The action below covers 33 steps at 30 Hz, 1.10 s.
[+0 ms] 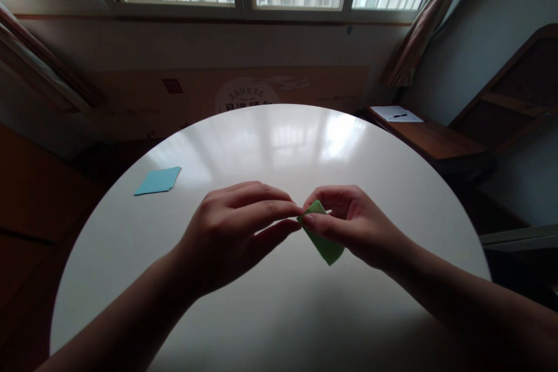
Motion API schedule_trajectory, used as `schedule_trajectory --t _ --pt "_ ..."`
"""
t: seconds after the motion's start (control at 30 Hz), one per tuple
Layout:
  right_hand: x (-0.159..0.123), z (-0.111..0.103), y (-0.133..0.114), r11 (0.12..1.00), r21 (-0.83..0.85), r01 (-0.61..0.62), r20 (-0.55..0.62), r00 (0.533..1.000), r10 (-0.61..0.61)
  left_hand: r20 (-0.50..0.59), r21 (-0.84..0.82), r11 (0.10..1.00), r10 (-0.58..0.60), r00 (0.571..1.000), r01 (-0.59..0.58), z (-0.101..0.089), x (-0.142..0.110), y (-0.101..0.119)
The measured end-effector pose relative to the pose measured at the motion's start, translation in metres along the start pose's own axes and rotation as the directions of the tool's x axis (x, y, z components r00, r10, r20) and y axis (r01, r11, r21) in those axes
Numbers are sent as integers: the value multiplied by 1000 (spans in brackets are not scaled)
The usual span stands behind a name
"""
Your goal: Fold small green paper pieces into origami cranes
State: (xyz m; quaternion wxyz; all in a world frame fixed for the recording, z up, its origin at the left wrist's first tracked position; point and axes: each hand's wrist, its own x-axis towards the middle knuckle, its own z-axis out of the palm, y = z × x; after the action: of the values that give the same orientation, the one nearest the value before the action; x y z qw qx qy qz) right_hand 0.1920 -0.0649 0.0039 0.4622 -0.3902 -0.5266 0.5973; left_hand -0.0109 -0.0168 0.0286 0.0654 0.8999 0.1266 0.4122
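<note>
A small folded piece of green paper point(328, 249) is held above the white round table point(244, 325). My right hand point(355, 218) pinches it between thumb and fingers, with its lower corner pointing down toward me. From the left, my left hand point(244, 218) reaches in with its fingertips and thumb closed on the paper's left corner. Part of the green paper lies hidden behind my right thumb and fingers.
A small stack of light blue paper squares point(157, 181) lies at the table's left. Beyond the right edge stands a wooden side table point(449, 142) bearing a white sheet point(383, 113) and a pen point(400, 115). A printed cardboard box point(305, 81) leans under the window.
</note>
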Motion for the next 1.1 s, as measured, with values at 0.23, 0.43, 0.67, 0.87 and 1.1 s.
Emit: schedule_trajectory --t 0.23,0.43,0.67,0.87,1.1 --pt "0 0 2 1000 7 -1 -3 1000 1 2 3 1000 -2 1000 2 0 -1 0" --pt "0 0 1 1000 5 6 3 1000 -6 1 -4 1000 -4 1000 4 1 -1 0" --pt "1 0 0 1000 11 9 4 1000 -10 4 0 1000 -6 1000 6 1 -1 0" --pt "1 1 0 1000 26 1 -3 1000 0 2 13 1000 3 1000 -3 1 -1 0" --pt "1 1 -1 999 36 2 -24 1000 -1 3 28 999 15 1000 -15 2 -1 -1"
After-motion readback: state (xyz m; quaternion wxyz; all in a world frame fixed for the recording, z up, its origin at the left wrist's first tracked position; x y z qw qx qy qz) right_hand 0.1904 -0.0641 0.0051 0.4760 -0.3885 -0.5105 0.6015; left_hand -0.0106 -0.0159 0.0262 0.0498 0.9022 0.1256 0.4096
